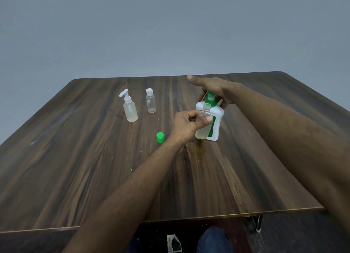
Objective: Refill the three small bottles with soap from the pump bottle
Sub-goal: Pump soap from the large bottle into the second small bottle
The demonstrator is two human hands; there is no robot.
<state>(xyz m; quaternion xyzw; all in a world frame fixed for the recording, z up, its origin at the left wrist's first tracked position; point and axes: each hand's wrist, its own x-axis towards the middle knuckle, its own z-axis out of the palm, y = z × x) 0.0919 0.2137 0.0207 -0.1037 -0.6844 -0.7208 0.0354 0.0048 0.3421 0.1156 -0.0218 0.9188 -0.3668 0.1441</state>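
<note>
A white pump bottle [216, 128] with a green pump stands right of the table's centre. My right hand [215, 87] lies over its pump head, thumb and lower fingers curled down either side, index finger straight out. My left hand [186, 125] grips an uncapped small clear bottle [204, 118] just in front of the pump bottle, mouth near the nozzle, with some yellowish soap in its bottom. Its green cap [160, 137] lies on the table to the left. Further left stand a small clear bottle with a white pump [130, 111] and a small clear bottle with a white flip cap [151, 103].
All of it is on a dark wood-grain table [94, 167] in front of a plain grey wall. A wet smear [197, 150] shows on the wood just in front of the held bottle. My knee and a scrap of paper on the floor show below the near edge.
</note>
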